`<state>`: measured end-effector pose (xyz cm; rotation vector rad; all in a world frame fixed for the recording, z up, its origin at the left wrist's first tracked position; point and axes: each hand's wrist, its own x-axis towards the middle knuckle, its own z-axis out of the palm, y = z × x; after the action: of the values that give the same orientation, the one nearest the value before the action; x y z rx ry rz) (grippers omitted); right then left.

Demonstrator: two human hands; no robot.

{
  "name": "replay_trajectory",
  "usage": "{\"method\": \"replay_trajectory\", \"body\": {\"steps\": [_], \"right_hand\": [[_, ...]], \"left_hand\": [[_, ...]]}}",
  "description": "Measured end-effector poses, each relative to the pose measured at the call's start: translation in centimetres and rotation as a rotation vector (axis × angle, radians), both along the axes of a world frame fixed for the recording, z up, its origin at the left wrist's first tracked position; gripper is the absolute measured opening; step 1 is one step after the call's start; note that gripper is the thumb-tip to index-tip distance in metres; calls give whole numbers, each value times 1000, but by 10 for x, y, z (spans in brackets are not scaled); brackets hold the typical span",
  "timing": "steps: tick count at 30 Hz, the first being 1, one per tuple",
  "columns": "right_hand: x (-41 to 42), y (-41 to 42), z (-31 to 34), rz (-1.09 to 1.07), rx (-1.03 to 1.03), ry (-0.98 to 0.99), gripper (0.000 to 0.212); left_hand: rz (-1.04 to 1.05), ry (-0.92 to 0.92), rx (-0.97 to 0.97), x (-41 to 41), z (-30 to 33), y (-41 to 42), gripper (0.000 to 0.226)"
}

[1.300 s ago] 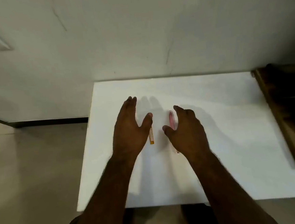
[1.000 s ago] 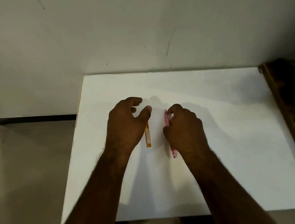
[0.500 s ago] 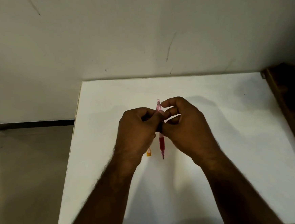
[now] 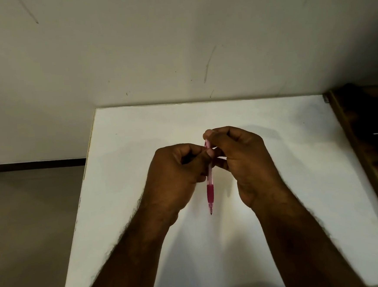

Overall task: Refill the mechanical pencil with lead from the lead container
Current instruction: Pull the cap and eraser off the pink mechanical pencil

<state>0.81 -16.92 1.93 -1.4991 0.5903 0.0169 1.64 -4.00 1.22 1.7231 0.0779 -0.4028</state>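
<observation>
A pink mechanical pencil (image 4: 210, 187) with a darker red grip hangs above the white table (image 4: 275, 159), its tip pointing toward me. My left hand (image 4: 177, 176) grips its barrel around the middle. My right hand (image 4: 241, 157) pinches the pencil's far top end with thumb and fingers. The orange lead container is hidden, apparently under my left hand.
The table stands against a pale wall. A dark wooden piece of furniture (image 4: 369, 151) borders the table's right edge. Bare floor (image 4: 31, 223) lies off the table's left edge.
Both hands came down onto the table, and the right took up the pencil. The pencil now sits lifted between both hands; the right fingers have shifted to its top end. The orange container has gone from sight.
</observation>
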Motion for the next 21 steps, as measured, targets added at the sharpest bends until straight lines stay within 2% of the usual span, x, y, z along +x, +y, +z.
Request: {"method": "replay_trajectory", "body": {"steps": [6,8,10,12,14,17,19,21], "right_hand": [[1,-1,0,-47,90,-3,19],[3,-6,2,-86,170,-14,16],[5,-14,1,-144,167,-23,11],[4,-22,-6,-172,-34,-6,9],[2,-28,-17,-147,-342,23,8],[-3,-28,-28,-59,-742,120,17],[-4,-28,-33,-12,-887,202,23],[-4,-28,-37,23,-943,277,25]], "left_hand": [[-11,48,-35,1,2,-1,13],[-35,59,-27,0,2,-2,13],[-38,67,-29,-3,1,-3,12],[-26,61,-30,-2,0,-3,12],[-15,50,-28,0,-1,-3,13],[4,49,-13,2,-4,-3,13],[7,58,7,2,-6,-4,12],[7,64,16,3,-8,-4,14]]}}
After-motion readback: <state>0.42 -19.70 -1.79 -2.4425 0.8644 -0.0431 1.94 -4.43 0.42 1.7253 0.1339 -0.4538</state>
